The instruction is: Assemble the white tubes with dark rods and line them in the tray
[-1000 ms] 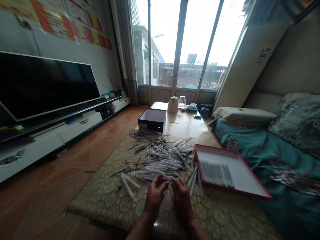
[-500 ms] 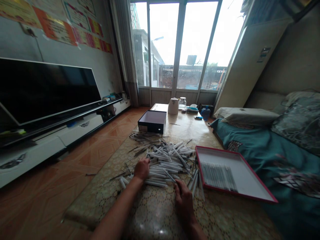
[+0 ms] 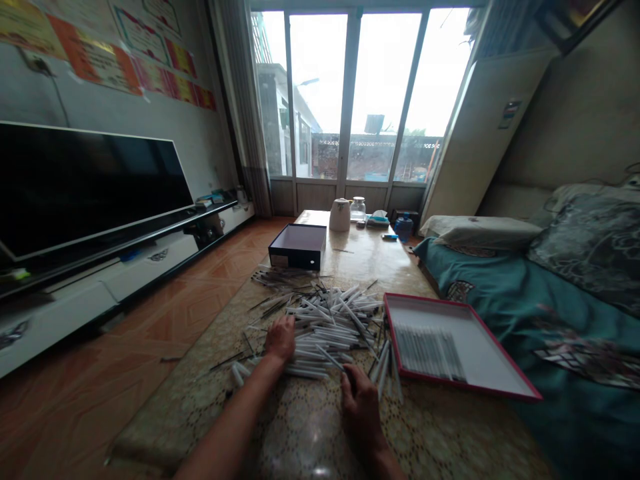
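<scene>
One slim stick (image 3: pixel 331 358) is pinched between the fingers of the right hand (image 3: pixel 361 395). The left hand (image 3: pixel 280 339) has its fingers at the near-left side of the heap of white tubes (image 3: pixel 333 333); whether they grip anything, I cannot tell. That heap lies loose on the worktop (image 3: pixel 295 427), just ahead of the fingers. Right of the right fingers, an orderly row of sticks (image 3: pixel 430 350) lies in a red-rimmed tray (image 3: pixel 495 347): seemingly a smaller share is arranged, the larger remaining loose.

Open tabletop (image 3: pixel 300 423) nearest, pale tube pile (image 3: pixel 336 333) blocking ahead, red-rimmed tray (image 3: pixel 487 357) right, dark box (image 3: pixel 295 259) beyond.
</scene>
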